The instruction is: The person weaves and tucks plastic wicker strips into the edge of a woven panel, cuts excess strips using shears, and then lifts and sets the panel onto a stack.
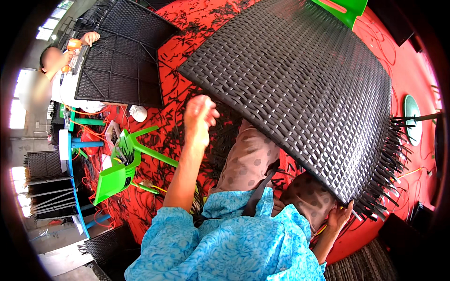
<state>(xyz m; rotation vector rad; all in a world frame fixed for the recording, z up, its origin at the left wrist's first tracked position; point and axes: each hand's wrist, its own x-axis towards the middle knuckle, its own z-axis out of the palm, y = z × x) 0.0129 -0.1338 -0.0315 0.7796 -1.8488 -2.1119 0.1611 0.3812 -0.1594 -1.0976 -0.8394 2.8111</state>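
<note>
The big dark woven wicker panel (304, 89) lies tilted across the person's lap, resting on the knees in brown dotted trousers (248, 159) and reaching up and away over the red floor (403, 70). The right hand (338, 216) is at the panel's near lower corner, fingers curled against the underside just beside the fringe of loose strand ends (384, 187); it looks like a supporting grip on the edge, though the panel hides most of the fingers, so how firmly it clasps is uncertain. The left hand (200, 117) is raised off the panel's left edge, fingers loosely bunched and apparently holding nothing.

To handle this well, the weight should stay on the knees while the right hand only steadies the corner, and the left should take the left rim before any turning, since one-handed the sheet would pivot and slide.

The panel's long axis seems to run from the upper left, near the black scraps on the floor, down to the lower right, where the untrimmed ends point out to the person's right and downward. Its woven face is up (the frame side is hidden).

At the upper left another person (56, 58) holds an orange power tool (72, 47) to a second wicker frame panel (122, 56). A green plastic chair (126, 164) lies tipped over at the left.
</note>
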